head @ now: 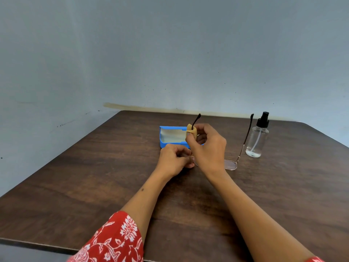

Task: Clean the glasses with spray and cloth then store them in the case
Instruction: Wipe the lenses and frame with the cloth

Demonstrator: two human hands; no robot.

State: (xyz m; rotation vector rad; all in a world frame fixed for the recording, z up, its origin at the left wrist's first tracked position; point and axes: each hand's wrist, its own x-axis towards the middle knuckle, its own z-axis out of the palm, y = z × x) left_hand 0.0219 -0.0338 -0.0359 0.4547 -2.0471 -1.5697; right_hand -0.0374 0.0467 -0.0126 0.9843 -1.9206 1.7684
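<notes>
glasses: thin gold metal-framed glasses with round lenses (230,164) stand on the dark brown wooden table (94,176), lenses down, both dark temple arms pointing up; the left lens is hidden behind the hands.
right hand: the right hand (206,146) pinches a small beige cleaning cloth (192,133) around the left temple arm, near its dark tip.
left hand: the left hand (174,159) has curled fingers and holds the frame low, at the left lens.
case: an open blue plastic glasses case with pale lining (172,137) lies on the table just behind the hands.
spray: a clear plastic spray bottle with black pump (257,137) stands upright, just beside the right temple arm.
sleeve: red cloth with white flower print (113,241) on the left arm.
</notes>
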